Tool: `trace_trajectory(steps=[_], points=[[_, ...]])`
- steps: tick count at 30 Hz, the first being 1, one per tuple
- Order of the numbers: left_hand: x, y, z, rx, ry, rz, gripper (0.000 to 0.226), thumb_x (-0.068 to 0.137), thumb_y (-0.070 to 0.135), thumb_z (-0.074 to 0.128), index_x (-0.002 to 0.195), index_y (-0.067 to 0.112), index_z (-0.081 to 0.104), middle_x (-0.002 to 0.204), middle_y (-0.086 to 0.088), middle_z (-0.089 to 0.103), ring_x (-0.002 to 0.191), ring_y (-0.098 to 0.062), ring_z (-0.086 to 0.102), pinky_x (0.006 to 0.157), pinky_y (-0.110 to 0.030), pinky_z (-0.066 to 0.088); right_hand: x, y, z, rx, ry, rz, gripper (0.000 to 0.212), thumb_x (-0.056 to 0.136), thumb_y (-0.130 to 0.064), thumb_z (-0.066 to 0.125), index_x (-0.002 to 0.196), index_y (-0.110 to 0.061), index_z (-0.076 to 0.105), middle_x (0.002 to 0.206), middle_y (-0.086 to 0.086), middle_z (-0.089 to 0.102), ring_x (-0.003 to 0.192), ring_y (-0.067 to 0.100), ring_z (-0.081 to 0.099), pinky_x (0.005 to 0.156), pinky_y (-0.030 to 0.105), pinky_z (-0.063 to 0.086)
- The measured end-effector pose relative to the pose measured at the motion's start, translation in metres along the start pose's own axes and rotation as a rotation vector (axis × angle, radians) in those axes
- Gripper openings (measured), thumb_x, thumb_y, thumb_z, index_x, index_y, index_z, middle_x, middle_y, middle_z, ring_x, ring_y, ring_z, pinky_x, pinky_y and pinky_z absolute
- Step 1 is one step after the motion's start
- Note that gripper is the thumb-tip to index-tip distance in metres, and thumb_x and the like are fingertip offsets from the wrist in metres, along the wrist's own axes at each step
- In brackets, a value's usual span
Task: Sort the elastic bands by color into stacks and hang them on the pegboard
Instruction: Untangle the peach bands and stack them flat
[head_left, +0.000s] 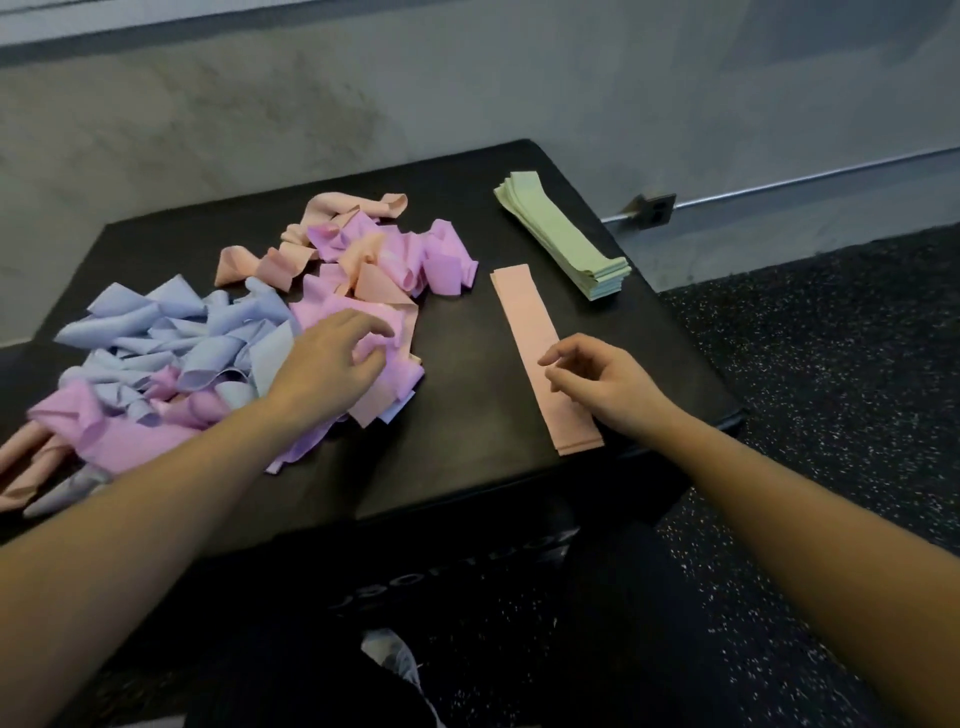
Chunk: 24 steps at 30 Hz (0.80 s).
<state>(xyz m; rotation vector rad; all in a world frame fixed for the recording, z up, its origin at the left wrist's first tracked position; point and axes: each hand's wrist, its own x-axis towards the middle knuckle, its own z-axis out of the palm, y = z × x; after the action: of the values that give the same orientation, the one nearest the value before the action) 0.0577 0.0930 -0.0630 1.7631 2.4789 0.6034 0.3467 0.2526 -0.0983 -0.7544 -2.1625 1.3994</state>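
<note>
A tangled heap of elastic bands (249, 332) in blue, purple-pink and peach covers the left half of the black box top (457, 415). My left hand (332, 358) reaches into the heap, its fingers curled onto a pink band (384, 348) at the heap's right edge. A flat peach stack (535, 338) lies on the right part of the box. My right hand (602, 379) hovers over that stack's near half with loosely curled fingers and holds nothing. A neat stack of green bands (561, 234) lies at the far right corner. No pegboard is in view.
The box's right edge drops to dark speckled flooring (831, 364). A grey wall (467, 93) stands behind, with a metal pipe and bracket (654, 208) along its base. My dark-trousered legs and a shoe (395, 660) are below the box's front edge.
</note>
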Motion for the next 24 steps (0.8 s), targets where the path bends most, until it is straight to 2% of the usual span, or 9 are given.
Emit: trace_trajectory(steps=[2, 6, 10, 13, 15, 17, 20, 23, 24], points=[[-0.016, -0.021, -0.006, 0.064, -0.020, -0.013, 0.025, 0.097, 0.023, 0.059, 0.121, 0.020, 0.066, 0.126, 0.001, 0.064, 0.115, -0.022, 0.058, 0.097, -0.039, 0.044, 0.007, -0.012, 0.013, -0.020, -0.014, 0.007, 0.012, 0.097, -0.013, 0.065, 0.105, -0.021, 0.067, 0.091, 0.008, 0.068, 0.079, 0.022, 0.061, 0.074, 0.023, 0.052], [-0.041, -0.060, -0.011, 0.162, -0.030, -0.069, 0.032, 0.095, 0.032, 0.063, 0.124, 0.020, 0.066, 0.126, -0.004, 0.067, 0.113, -0.028, 0.061, 0.099, -0.044, 0.043, 0.024, -0.033, 0.049, -0.084, -0.086, -0.013, 0.015, 0.095, -0.010, 0.066, 0.105, -0.021, 0.068, 0.095, 0.008, 0.067, 0.073, 0.004, 0.055, 0.073, 0.013, 0.046], [-0.058, -0.089, -0.008, 0.149, -0.049, -0.121, 0.039, 0.097, 0.046, 0.054, 0.132, 0.031, 0.062, 0.138, 0.001, 0.062, 0.127, -0.023, 0.055, 0.107, -0.045, 0.040, 0.042, -0.049, 0.087, -0.132, -0.183, -0.035, 0.018, 0.094, -0.011, 0.064, 0.101, -0.027, 0.068, 0.094, -0.002, 0.070, 0.077, 0.008, 0.060, 0.078, 0.018, 0.048], [-0.065, -0.099, -0.001, 0.084, -0.006, -0.124, 0.047, 0.091, 0.057, 0.042, 0.121, 0.033, 0.069, 0.130, 0.007, 0.067, 0.122, -0.017, 0.058, 0.102, -0.039, 0.042, 0.058, -0.060, 0.111, -0.181, -0.217, -0.077, 0.019, 0.094, -0.014, 0.064, 0.098, -0.033, 0.068, 0.096, -0.009, 0.070, 0.080, 0.005, 0.062, 0.083, 0.022, 0.051], [-0.068, -0.102, 0.007, 0.042, 0.062, -0.140, 0.048, 0.091, 0.057, 0.041, 0.117, 0.031, 0.073, 0.126, 0.010, 0.068, 0.119, -0.014, 0.060, 0.097, -0.032, 0.039, 0.067, -0.069, 0.125, -0.215, -0.231, -0.124, 0.023, 0.093, -0.015, 0.064, 0.094, -0.038, 0.066, 0.096, -0.014, 0.069, 0.084, 0.005, 0.062, 0.084, 0.025, 0.052], [-0.071, -0.104, 0.018, 0.017, 0.130, -0.146, 0.044, 0.091, 0.054, 0.045, 0.113, 0.029, 0.075, 0.123, 0.010, 0.069, 0.116, -0.014, 0.061, 0.094, -0.029, 0.036, 0.076, -0.076, 0.139, -0.242, -0.260, -0.173, 0.021, 0.093, -0.015, 0.064, 0.096, -0.036, 0.067, 0.098, -0.015, 0.069, 0.090, 0.007, 0.063, 0.084, 0.025, 0.052], [-0.074, -0.107, 0.025, 0.013, 0.184, -0.129, 0.038, 0.090, 0.052, 0.050, 0.107, 0.030, 0.075, 0.125, 0.009, 0.067, 0.115, -0.018, 0.061, 0.097, -0.039, 0.041, 0.089, -0.082, 0.158, -0.331, -0.358, -0.200, 0.020, 0.095, -0.014, 0.062, 0.107, -0.030, 0.066, 0.106, -0.017, 0.065, 0.098, 0.003, 0.062, 0.085, 0.019, 0.050], [-0.077, -0.107, 0.027, 0.014, 0.210, -0.083, 0.034, 0.087, 0.054, 0.052, 0.098, 0.028, 0.071, 0.138, 0.009, 0.061, 0.119, -0.019, 0.058, 0.100, -0.045, 0.042, 0.103, -0.076, 0.167, -0.425, -0.430, -0.170, 0.029, 0.094, -0.017, 0.063, 0.120, -0.028, 0.063, 0.114, -0.016, 0.062, 0.097, -0.002, 0.060, 0.083, 0.010, 0.047], [-0.078, -0.107, 0.028, 0.031, 0.212, -0.061, 0.033, 0.086, 0.055, 0.053, 0.095, 0.027, 0.069, 0.143, 0.009, 0.058, 0.121, -0.019, 0.057, 0.101, -0.046, 0.041, 0.107, -0.073, 0.167, -0.450, -0.423, -0.171, 0.033, 0.092, -0.017, 0.065, 0.124, -0.025, 0.063, 0.118, -0.013, 0.062, 0.098, -0.001, 0.061, 0.085, 0.011, 0.049]])
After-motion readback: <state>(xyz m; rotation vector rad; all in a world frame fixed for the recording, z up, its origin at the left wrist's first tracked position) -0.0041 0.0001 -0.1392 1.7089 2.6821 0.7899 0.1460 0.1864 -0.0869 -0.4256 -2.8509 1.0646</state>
